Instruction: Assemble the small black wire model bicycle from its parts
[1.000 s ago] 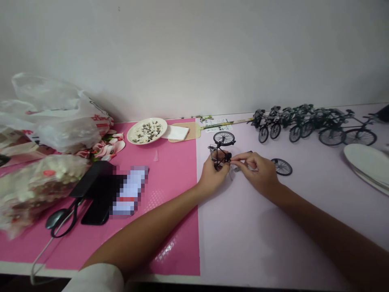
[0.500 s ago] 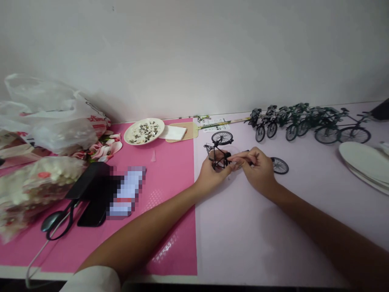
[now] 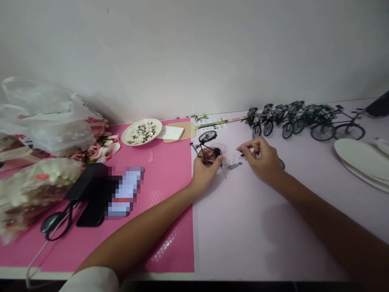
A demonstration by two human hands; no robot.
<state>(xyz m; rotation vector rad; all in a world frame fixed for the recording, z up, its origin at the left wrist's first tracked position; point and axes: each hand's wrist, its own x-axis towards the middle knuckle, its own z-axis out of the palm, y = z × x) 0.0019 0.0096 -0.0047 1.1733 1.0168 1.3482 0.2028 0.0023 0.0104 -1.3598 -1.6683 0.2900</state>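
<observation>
My left hand (image 3: 204, 170) is closed on a small black model bicycle frame (image 3: 209, 153), which has one spoked wheel (image 3: 207, 136) fitted at its upper end. To the right, a little above the table, my right hand (image 3: 261, 158) is closed, thumb and forefinger pinched together; a tiny dark piece (image 3: 242, 153) shows at the fingertips, too small to name. Between the hands lie several thin loose parts, among them a grey flat piece (image 3: 235, 166). A loose wheel (image 3: 282, 163) is mostly hidden behind my right hand.
Several finished model bicycles (image 3: 322, 125) stand in a row along the wall. White plates (image 3: 358, 162) are at the right, and a bowl (image 3: 126, 136) of small pieces is at the back. Phones (image 3: 92, 213), scissors (image 3: 68, 223) and plastic bags (image 3: 45, 125) crowd the left.
My right hand has come away from the bicycle frame and moved right. My left hand has shifted slightly left with the frame, uncovering the loose parts between the hands.
</observation>
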